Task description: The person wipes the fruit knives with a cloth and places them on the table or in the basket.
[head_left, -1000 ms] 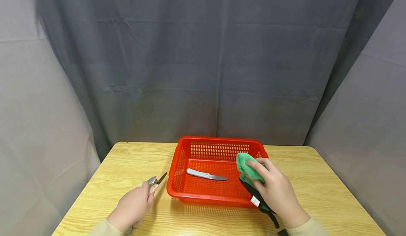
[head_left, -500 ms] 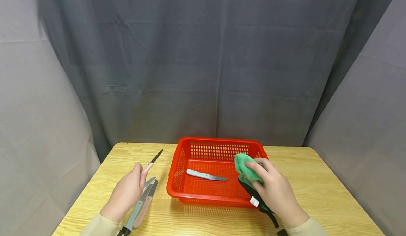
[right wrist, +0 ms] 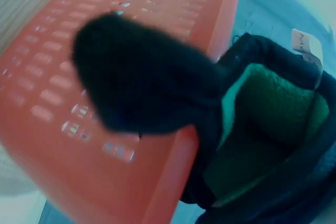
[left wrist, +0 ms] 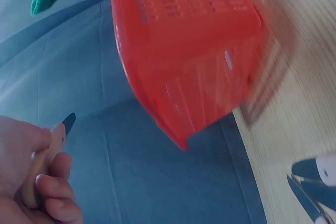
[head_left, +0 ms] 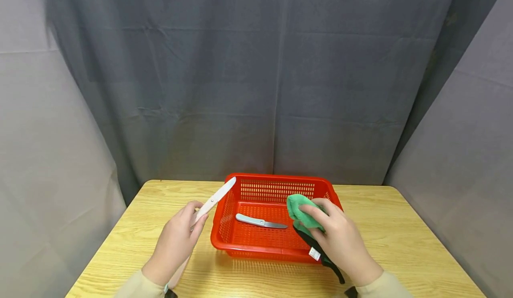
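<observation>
My left hand (head_left: 176,240) grips the pale pink handle of a small knife (head_left: 219,195), raised with the blade pointing up and right, overlapping the basket's left rim in the head view. My right hand (head_left: 342,240) pinches a green fuzzy cleaning mitt (head_left: 301,210) with black edging and a white tag. It hangs over the right side of the red plastic basket (head_left: 260,252). From the right wrist, the mitt's opening (right wrist: 268,114) shows a green inside. In the basket lies a knife (head_left: 252,220) with a pale grey-blue handle, its blade to the right.
More knives (left wrist: 315,179) lie on the wooden table (head_left: 401,240) left of the basket. In the head view my left forearm mostly covers them, leaving a pink handle (head_left: 179,272) showing. A grey curtain (head_left: 240,88) hangs behind the table, with pale cloth at both sides.
My left hand has lifted the pink-handled knife off the table area and brought it right, towards the basket, turning its blade. My right hand has shifted slightly left with the mitt.
</observation>
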{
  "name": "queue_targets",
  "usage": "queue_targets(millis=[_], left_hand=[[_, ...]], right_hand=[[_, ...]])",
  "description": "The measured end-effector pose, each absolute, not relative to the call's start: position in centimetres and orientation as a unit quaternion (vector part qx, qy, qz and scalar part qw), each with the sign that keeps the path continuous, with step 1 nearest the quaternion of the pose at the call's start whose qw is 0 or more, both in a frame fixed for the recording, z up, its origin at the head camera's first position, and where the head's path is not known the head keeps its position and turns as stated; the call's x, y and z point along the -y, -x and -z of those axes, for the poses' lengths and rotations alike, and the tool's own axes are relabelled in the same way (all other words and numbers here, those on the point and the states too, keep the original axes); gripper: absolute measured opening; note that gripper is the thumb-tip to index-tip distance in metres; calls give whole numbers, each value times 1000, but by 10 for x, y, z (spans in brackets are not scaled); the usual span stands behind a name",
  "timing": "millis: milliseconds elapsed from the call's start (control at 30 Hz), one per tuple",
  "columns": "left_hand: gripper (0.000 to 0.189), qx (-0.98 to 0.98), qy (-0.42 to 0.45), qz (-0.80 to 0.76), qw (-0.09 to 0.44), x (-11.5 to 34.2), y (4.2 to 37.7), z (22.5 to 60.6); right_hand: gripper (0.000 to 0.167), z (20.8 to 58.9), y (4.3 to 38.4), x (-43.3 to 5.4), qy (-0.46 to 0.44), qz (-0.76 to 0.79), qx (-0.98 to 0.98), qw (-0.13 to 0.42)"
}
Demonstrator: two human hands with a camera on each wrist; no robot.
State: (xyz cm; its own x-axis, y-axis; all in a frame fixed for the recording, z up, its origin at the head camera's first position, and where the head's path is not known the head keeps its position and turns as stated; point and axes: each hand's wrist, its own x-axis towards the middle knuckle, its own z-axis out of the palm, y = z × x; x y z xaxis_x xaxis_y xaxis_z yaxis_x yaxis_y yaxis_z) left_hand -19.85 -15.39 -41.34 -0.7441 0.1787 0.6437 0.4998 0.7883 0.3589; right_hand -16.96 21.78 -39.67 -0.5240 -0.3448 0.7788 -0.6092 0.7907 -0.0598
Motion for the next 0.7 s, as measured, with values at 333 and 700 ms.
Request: queue_targets(millis=[333, 700], left_hand=[[34, 881, 227, 270, 316, 124, 197, 414], [31, 880, 271, 257, 295, 94, 194, 414]], right_hand=[[62, 393, 172, -193, -294, -168, 863, 375], [60, 392, 175, -165, -320, -158, 853, 382]])
